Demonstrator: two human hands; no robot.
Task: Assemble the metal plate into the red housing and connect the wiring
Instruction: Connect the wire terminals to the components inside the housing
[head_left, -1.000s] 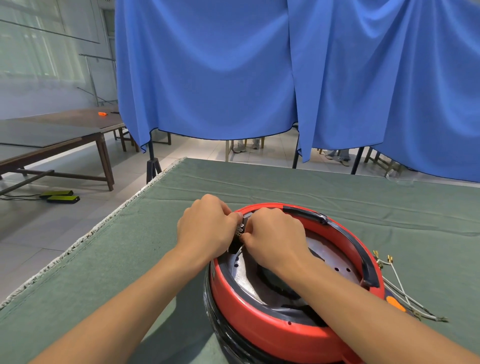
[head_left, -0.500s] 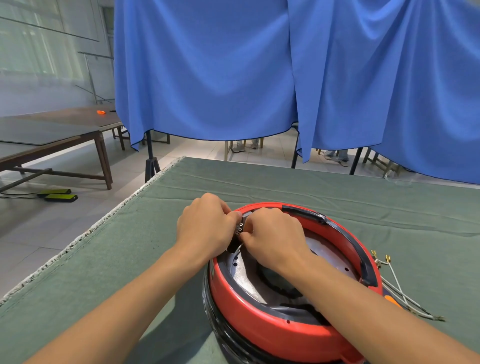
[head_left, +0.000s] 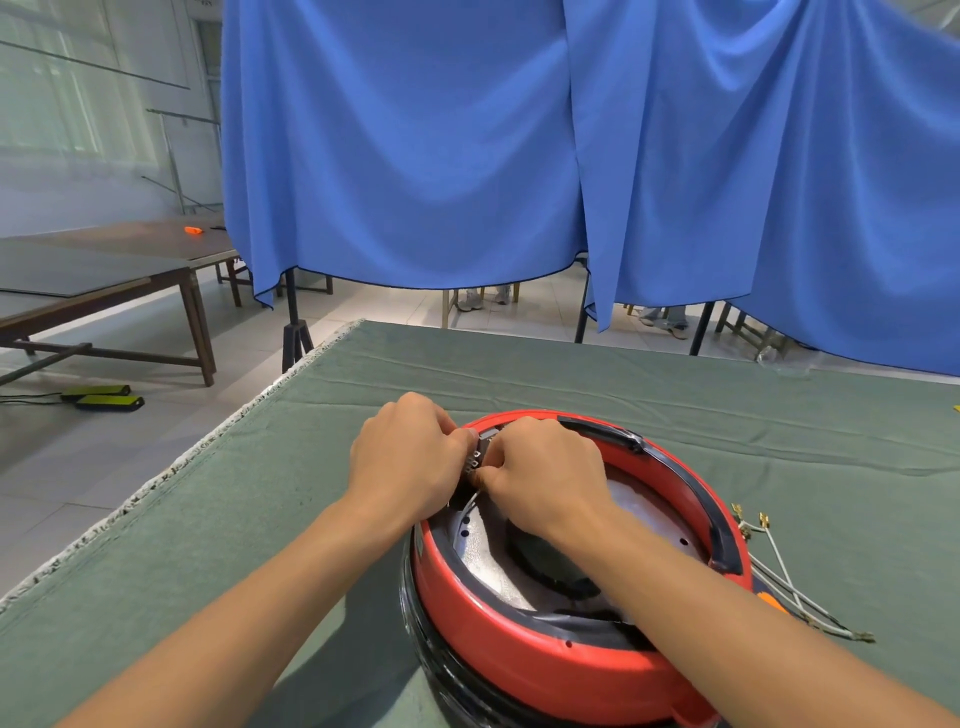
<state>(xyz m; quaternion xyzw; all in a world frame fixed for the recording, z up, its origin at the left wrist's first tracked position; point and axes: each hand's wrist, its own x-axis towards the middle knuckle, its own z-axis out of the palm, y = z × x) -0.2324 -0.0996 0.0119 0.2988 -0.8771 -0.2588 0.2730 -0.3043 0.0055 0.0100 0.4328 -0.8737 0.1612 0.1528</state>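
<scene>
Two hands are pressed close together at the far rim of a red housing (head_left: 524, 660).

A small metal connector (head_left: 474, 458) is pinched between the curled fingers of the left hand (head_left: 410, 462) and the right hand (head_left: 545, 475). Below the right wrist, a metal plate (head_left: 488, 564) is seated inside the housing. Loose wires (head_left: 779, 566) are laid on the green cloth (head_left: 208, 545), well to the right of the right hand.

housing (head_left: 519, 654): on table (head_left: 260, 519), near edge
plate (head_left: 488, 566): inside housing
wires (head_left: 779, 566): right of housing
hands: at housing's far-left rim
</scene>
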